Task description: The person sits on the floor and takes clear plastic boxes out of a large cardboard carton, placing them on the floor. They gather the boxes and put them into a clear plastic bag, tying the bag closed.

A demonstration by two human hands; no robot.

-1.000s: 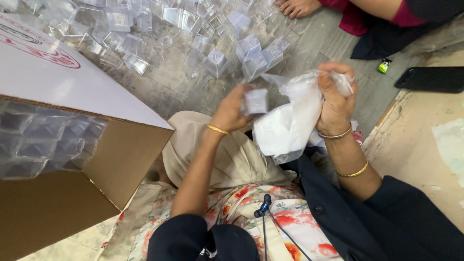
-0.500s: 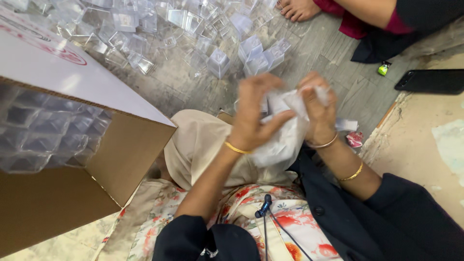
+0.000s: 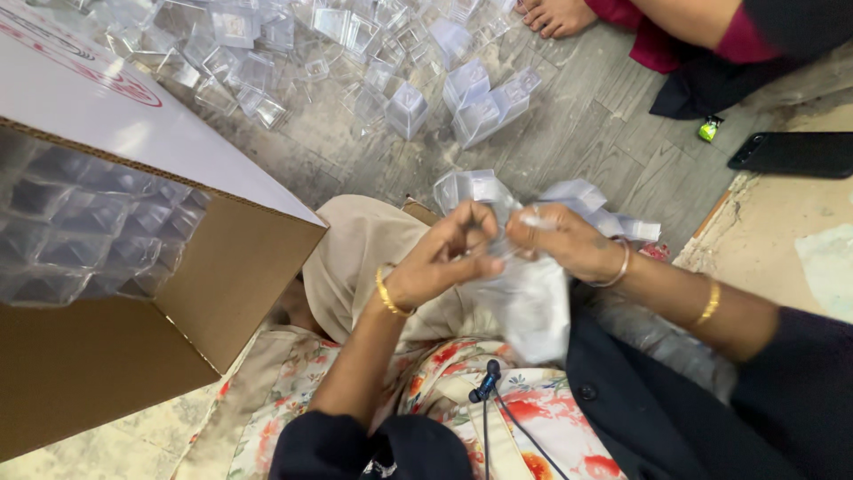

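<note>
Clear plastic bag w/ small clear boxes inside sat in the person's lap, held up at its mouth, hanging down over the floral cloth and dark garment. Left hand was pinched shut on the bag's top edge, thumb & fingers together; right hand likewise closed on the bag rim just beside it, the two hands nearly touching. Couldn't tell if a single box was between the fingers, too blurred. A few clear boxes poked out right behind the hands, at bag mouth or just past it, unclear which. Risk, judged: thin film + slick rims, so a weak pinch could've let the mouth slip and dump the contents into the lap; bag hung unsupported, so weight might've stretched or torn the film at the pinch pts. Boxes at the rim could've tipped out. Further out: open cardboard carton on person's left, stacked w/ same clear boxes, close to left elbow, a bump could've knocked it. Loose pile of clear boxes on grey floor ahead, well apart. Another person's foot near that pile; dark phone at far right.
</note>
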